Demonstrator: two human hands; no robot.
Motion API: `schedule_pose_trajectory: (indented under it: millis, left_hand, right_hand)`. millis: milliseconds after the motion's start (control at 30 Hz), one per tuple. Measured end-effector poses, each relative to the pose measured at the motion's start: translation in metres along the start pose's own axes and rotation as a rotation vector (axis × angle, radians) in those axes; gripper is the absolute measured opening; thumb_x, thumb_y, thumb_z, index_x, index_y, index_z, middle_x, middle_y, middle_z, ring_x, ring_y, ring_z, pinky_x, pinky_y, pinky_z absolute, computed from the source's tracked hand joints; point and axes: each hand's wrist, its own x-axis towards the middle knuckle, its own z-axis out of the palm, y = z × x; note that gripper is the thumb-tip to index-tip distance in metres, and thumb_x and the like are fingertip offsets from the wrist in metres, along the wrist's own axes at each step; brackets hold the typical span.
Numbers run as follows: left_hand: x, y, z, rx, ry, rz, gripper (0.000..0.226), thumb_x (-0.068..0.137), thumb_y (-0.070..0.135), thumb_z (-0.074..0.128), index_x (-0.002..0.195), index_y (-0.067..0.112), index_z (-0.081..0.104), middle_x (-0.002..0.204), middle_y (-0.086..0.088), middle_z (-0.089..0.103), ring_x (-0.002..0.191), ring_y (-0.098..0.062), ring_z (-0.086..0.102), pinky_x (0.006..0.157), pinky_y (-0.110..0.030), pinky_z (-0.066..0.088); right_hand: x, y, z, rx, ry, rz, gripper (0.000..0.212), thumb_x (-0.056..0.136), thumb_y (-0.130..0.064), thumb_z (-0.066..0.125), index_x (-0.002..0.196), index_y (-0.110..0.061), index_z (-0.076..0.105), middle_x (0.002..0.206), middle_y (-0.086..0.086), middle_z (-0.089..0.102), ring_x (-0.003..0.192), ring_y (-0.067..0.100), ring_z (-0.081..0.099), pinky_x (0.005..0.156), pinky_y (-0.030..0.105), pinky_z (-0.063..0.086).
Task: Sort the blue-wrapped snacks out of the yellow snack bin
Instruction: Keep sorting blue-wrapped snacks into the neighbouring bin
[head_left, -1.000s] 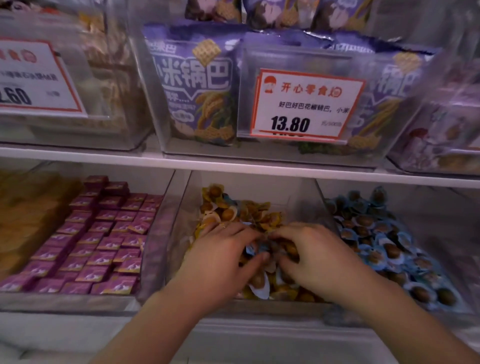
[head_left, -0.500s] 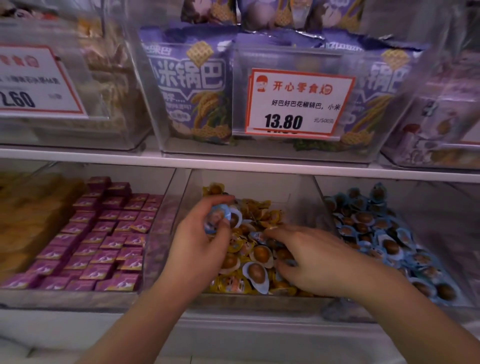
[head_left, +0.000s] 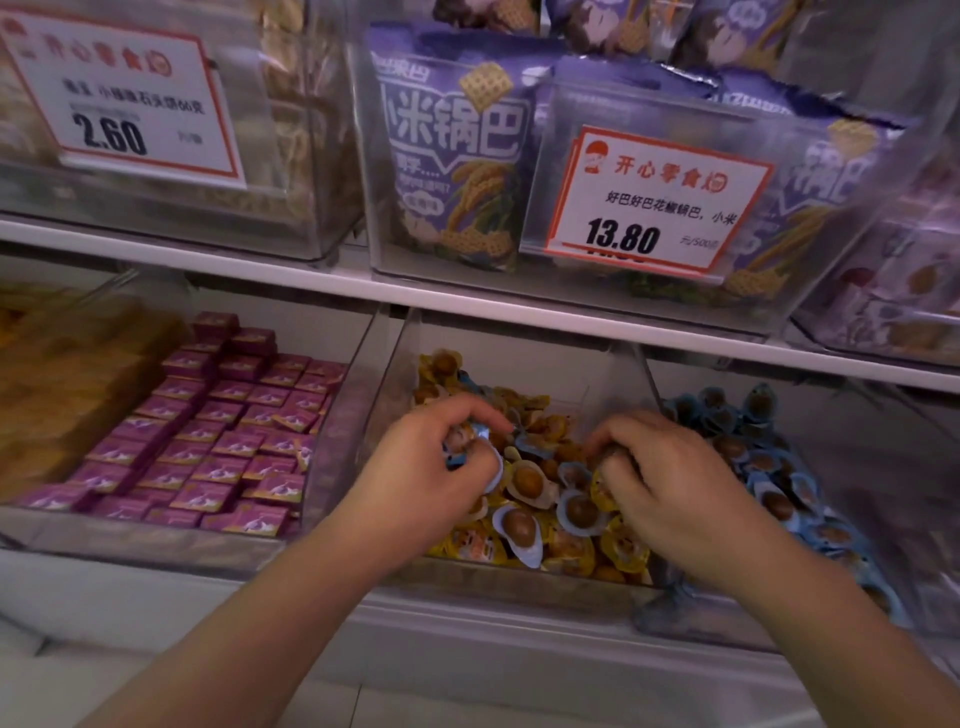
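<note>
A clear bin on the lower shelf holds yellow-wrapped snacks with several blue-wrapped snacks mixed among them. My left hand hovers over the bin's left side and grips a few blue-wrapped snacks in its curled fingers. My right hand is down in the pile on the right side, fingers curled onto the snacks; what its fingertips hold is hidden.
To the right stands a bin of blue-wrapped snacks. A bin of purple boxes sits on the left. The upper shelf overhangs, carrying bins of purple bags and price tags.
My left hand, which lifted blue snacks out of the pile, has come back down over the bin's left side, still holding them. My right hand stays digging in the pile.
</note>
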Motion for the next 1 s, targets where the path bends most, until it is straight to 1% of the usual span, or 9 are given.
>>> schedule_pose_trajectory:
  millis: [67, 133, 233, 367, 567, 667, 767, 900, 1000]
  left_hand:
    - [-0.001, -0.001, 0.001, 0.049, -0.073, 0.029, 0.025, 0.094, 0.026, 0.061, 0.109, 0.046, 0.065, 0.078, 0.012, 0.062, 0.067, 0.001, 0.06, 0.057, -0.017, 0.049]
    - [-0.002, -0.001, 0.002, -0.014, -0.135, 0.023, 0.032, 0.095, 0.026, 0.065, 0.12, 0.046, 0.061, 0.103, 0.012, 0.066, 0.09, -0.003, 0.067, 0.075, -0.024, 0.058]
    - [0.001, -0.002, 0.005, -0.243, -0.13, -0.061, 0.037, 0.093, 0.016, 0.067, 0.118, 0.043, 0.065, 0.107, 0.002, 0.066, 0.087, -0.017, 0.072, 0.071, -0.034, 0.062]
    - [0.006, -0.004, 0.008, -0.349, -0.025, -0.12, 0.033, 0.095, 0.006, 0.063, 0.117, 0.03, 0.069, 0.099, -0.008, 0.068, 0.087, -0.024, 0.073, 0.073, -0.039, 0.062]
    - [0.01, 0.007, 0.013, -0.707, 0.1, -0.295, 0.021, 0.096, 0.007, 0.058, 0.106, 0.016, 0.074, 0.108, -0.016, 0.069, 0.097, -0.027, 0.072, 0.076, -0.041, 0.06]
    - [0.012, 0.019, 0.021, -0.742, 0.172, -0.229, 0.021, 0.094, 0.013, 0.061, 0.103, 0.025, 0.076, 0.103, -0.01, 0.073, 0.095, -0.025, 0.071, 0.076, -0.036, 0.056]
    - [0.009, 0.03, 0.037, -0.611, 0.281, -0.111, 0.02, 0.092, 0.015, 0.064, 0.101, 0.03, 0.074, 0.091, -0.005, 0.075, 0.081, -0.022, 0.07, 0.069, -0.034, 0.056]
    - [0.002, 0.033, 0.056, -0.281, 0.351, 0.072, 0.022, 0.097, 0.013, 0.061, 0.104, 0.033, 0.068, 0.097, 0.015, 0.072, 0.091, -0.005, 0.069, 0.075, -0.016, 0.053]
    - [-0.005, 0.037, 0.064, 0.046, 0.197, 0.287, 0.031, 0.103, 0.035, 0.042, 0.132, 0.041, 0.049, 0.129, 0.033, 0.054, 0.123, 0.006, 0.051, 0.103, -0.019, 0.041]
  right_hand:
    - [-0.003, 0.0, 0.003, -0.273, -0.097, -0.096, 0.025, 0.098, -0.036, 0.036, 0.099, -0.024, 0.059, 0.091, -0.008, 0.051, 0.087, 0.017, 0.058, 0.068, 0.034, 0.044]
    - [-0.006, -0.002, 0.01, -0.464, -0.161, -0.169, 0.031, 0.101, -0.045, 0.035, 0.111, -0.026, 0.057, 0.103, -0.004, 0.055, 0.093, 0.024, 0.06, 0.069, 0.036, 0.042]
    - [-0.009, -0.004, 0.016, -0.573, -0.261, -0.194, 0.043, 0.097, -0.058, 0.039, 0.125, -0.028, 0.055, 0.119, 0.001, 0.054, 0.093, 0.027, 0.06, 0.068, 0.034, 0.032]
    - [-0.006, -0.005, 0.018, -0.458, -0.264, -0.142, 0.033, 0.094, -0.048, 0.055, 0.121, -0.029, 0.055, 0.115, 0.0, 0.046, 0.091, 0.028, 0.06, 0.062, 0.034, 0.036]
    - [0.002, -0.009, 0.01, 0.145, -0.018, 0.081, 0.015, 0.09, -0.045, 0.066, 0.099, -0.036, 0.059, 0.095, -0.021, 0.053, 0.089, 0.001, 0.058, 0.068, 0.018, 0.045]
    - [0.007, -0.029, 0.013, 1.045, 0.1, 0.416, 0.015, 0.088, -0.036, 0.069, 0.091, -0.022, 0.072, 0.075, -0.008, 0.066, 0.064, 0.006, 0.061, 0.055, 0.022, 0.047]
    - [0.008, -0.048, 0.016, 1.681, -0.036, 0.647, 0.033, 0.096, -0.035, 0.057, 0.093, -0.009, 0.077, 0.081, 0.012, 0.067, 0.062, 0.021, 0.061, 0.057, 0.033, 0.049]
    - [0.008, -0.053, 0.024, 1.792, -0.035, 0.666, 0.04, 0.096, -0.041, 0.052, 0.108, -0.012, 0.076, 0.109, 0.015, 0.074, 0.096, 0.027, 0.072, 0.081, 0.04, 0.055]
    - [0.004, -0.049, 0.024, 1.754, -0.007, 0.628, 0.037, 0.092, -0.035, 0.059, 0.117, -0.012, 0.072, 0.12, 0.015, 0.071, 0.116, 0.026, 0.066, 0.1, 0.04, 0.05]
